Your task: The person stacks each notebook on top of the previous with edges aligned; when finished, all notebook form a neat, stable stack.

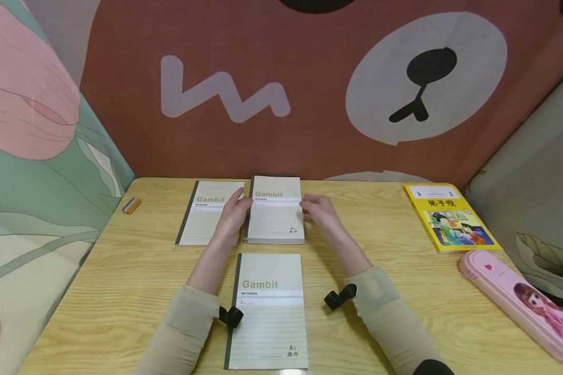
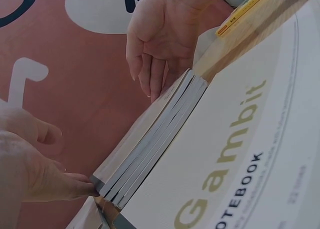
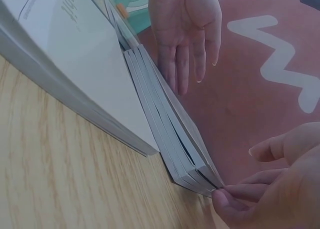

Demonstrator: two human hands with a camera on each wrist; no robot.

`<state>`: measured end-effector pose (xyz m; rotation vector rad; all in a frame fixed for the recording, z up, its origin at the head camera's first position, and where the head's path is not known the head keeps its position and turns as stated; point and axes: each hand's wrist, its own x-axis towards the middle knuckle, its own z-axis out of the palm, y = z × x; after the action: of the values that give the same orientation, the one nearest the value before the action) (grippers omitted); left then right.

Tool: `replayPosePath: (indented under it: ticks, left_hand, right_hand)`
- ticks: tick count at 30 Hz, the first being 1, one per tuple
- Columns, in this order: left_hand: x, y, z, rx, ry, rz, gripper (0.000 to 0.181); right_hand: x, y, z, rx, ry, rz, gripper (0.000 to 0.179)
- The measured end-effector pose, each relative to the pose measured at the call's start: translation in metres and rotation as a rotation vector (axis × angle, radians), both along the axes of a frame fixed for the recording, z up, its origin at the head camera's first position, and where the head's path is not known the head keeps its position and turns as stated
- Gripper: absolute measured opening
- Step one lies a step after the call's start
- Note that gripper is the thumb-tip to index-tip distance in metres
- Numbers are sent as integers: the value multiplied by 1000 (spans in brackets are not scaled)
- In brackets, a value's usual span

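Observation:
A stack of several white Gambit notebooks with dark spines lies at the table's far middle. My left hand touches its spine side, thumb near the top cover. On the opposite side, the fingertips of my right hand meet the stack's edge. Fairly straight fingers on both hands show in the wrist views, and the layered page edges lie between them. Another Gambit notebook lies to the left, partly under my left hand. Closer to me lies a further Gambit notebook, between my forearms.
At the right stand out a yellow illustrated book and a pink pencil case. A small orange-and-blue eraser lies at the far left of the wooden table. A cloth with a bear print hangs behind the table.

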<state>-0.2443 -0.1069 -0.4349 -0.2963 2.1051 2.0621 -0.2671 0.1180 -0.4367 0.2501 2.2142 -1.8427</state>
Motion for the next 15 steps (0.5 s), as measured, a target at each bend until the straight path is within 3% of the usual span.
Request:
replayPosePath:
  ticks: [15]
  left_hand:
    - [1,3,2,-27,-9,-20,68]
  right_hand:
    - [3,3,2,26,-23,51,56]
